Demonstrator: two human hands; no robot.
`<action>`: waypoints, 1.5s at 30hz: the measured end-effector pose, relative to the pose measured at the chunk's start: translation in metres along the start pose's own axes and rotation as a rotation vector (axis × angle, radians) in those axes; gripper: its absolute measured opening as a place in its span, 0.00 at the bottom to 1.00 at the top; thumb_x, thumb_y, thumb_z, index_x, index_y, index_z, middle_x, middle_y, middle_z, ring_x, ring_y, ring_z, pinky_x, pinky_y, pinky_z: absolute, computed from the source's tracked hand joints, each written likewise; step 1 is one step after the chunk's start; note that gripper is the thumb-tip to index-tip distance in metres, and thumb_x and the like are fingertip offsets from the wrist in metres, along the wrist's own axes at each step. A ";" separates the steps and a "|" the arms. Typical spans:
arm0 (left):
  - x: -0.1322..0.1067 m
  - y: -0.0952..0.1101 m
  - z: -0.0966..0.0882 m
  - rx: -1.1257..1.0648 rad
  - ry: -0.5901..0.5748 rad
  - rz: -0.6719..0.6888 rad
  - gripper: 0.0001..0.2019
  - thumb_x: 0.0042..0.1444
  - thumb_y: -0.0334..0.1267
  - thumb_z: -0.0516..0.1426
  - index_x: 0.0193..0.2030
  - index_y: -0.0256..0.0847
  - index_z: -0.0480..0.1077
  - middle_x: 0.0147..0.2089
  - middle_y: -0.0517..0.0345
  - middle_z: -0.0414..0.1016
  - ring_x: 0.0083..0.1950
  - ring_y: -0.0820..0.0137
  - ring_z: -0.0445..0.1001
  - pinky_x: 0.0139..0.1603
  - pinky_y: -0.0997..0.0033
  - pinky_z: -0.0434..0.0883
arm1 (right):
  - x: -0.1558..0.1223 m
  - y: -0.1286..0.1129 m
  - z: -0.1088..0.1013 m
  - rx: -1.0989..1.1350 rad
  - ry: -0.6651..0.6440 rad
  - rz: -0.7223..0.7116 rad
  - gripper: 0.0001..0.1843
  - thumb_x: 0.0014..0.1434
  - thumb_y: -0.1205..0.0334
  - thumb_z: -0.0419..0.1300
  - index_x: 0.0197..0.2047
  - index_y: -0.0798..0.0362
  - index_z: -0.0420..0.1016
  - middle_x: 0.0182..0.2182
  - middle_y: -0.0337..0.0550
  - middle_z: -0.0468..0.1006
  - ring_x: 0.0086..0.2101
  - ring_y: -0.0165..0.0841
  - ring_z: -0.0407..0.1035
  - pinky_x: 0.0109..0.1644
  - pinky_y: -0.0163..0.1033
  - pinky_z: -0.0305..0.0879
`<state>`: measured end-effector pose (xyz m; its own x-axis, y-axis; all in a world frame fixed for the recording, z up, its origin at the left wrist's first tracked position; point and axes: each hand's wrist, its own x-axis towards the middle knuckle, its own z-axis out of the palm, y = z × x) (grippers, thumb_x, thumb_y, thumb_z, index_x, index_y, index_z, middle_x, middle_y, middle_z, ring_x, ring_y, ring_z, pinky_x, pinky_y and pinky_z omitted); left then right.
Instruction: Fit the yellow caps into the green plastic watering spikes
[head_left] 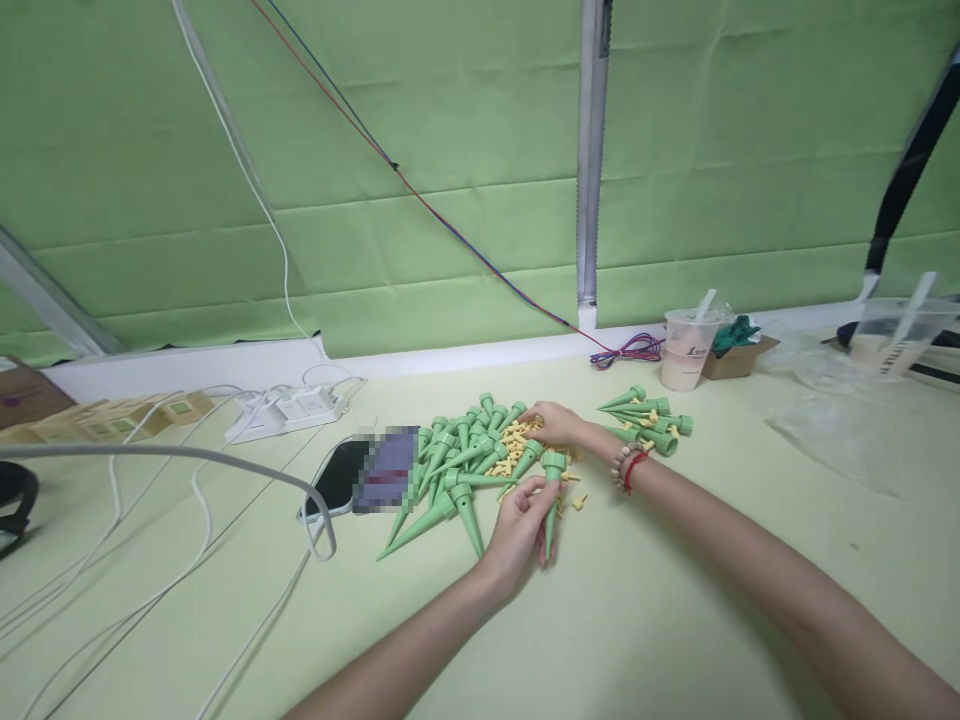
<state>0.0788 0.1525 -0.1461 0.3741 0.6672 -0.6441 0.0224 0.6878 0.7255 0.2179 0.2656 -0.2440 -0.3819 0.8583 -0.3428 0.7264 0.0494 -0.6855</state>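
Note:
My left hand [521, 525] is closed around a green watering spike [553, 480], held upright with its cap up and its point down. Beyond it my right hand [555, 425] reaches into a heap of small yellow valve pieces [510, 450]. Its fingers are bent together at the heap, and what they pinch, if anything, is hidden. To the left of the yellow heap lies a pile of green watering spikes [457, 450] pointing various ways. On the right, past my right wrist, several more spikes [652, 420] lie together, some with yellow pieces fitted.
Two phones [341, 480] lie left of the pile, one partly pixelated. White cables run from a power strip [292, 408] across the left side. A drink cup [684, 350], a small cardboard box [739, 358] and clear plastic bags [832, 430] stand or lie at right.

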 end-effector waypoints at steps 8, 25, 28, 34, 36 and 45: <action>-0.001 0.003 -0.001 -0.045 0.014 -0.012 0.23 0.49 0.57 0.56 0.39 0.36 0.68 0.11 0.68 0.57 0.11 0.76 0.58 0.11 0.79 0.53 | -0.020 -0.002 -0.005 0.376 0.134 0.114 0.16 0.51 0.56 0.60 0.37 0.59 0.79 0.28 0.43 0.79 0.28 0.31 0.69 0.30 0.32 0.61; -0.013 0.003 0.008 -0.043 -0.380 -0.110 0.25 0.50 0.55 0.57 0.43 0.34 0.67 0.12 0.67 0.61 0.09 0.77 0.58 0.11 0.78 0.55 | -0.040 -0.009 -0.032 0.024 0.133 0.096 0.18 0.56 0.54 0.57 0.48 0.51 0.74 0.38 0.44 0.79 0.37 0.35 0.72 0.37 0.36 0.63; -0.015 0.002 0.007 -0.055 -0.401 -0.095 0.23 0.51 0.55 0.56 0.41 0.34 0.67 0.12 0.67 0.61 0.10 0.77 0.59 0.11 0.79 0.56 | -0.031 -0.023 -0.039 -0.063 0.088 0.056 0.13 0.53 0.60 0.58 0.42 0.49 0.78 0.37 0.41 0.80 0.35 0.34 0.72 0.35 0.34 0.62; -0.014 -0.002 0.007 -0.101 -0.376 -0.093 0.24 0.48 0.55 0.58 0.39 0.34 0.67 0.12 0.68 0.60 0.09 0.77 0.58 0.11 0.78 0.54 | -0.012 -0.047 -0.019 0.070 -0.198 -0.074 0.15 0.40 0.58 0.66 0.34 0.53 0.79 0.30 0.39 0.79 0.28 0.30 0.70 0.27 0.30 0.61; -0.015 -0.003 0.007 -0.098 -0.378 -0.088 0.24 0.46 0.56 0.59 0.39 0.34 0.67 0.12 0.68 0.61 0.09 0.78 0.58 0.10 0.79 0.54 | -0.008 -0.048 -0.009 0.018 -0.195 -0.025 0.13 0.37 0.62 0.66 0.31 0.54 0.79 0.26 0.39 0.78 0.26 0.30 0.69 0.25 0.30 0.60; -0.014 -0.004 0.004 -0.148 -0.312 -0.076 0.27 0.49 0.56 0.57 0.44 0.32 0.68 0.12 0.67 0.61 0.09 0.77 0.58 0.10 0.79 0.55 | -0.017 -0.033 -0.018 0.314 -0.157 0.088 0.11 0.45 0.59 0.65 0.30 0.58 0.80 0.25 0.43 0.79 0.27 0.30 0.71 0.27 0.30 0.62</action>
<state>0.0777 0.1391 -0.1394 0.6424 0.5087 -0.5732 -0.0649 0.7813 0.6207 0.2109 0.2581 -0.2040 -0.4265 0.7625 -0.4865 0.5584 -0.2012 -0.8048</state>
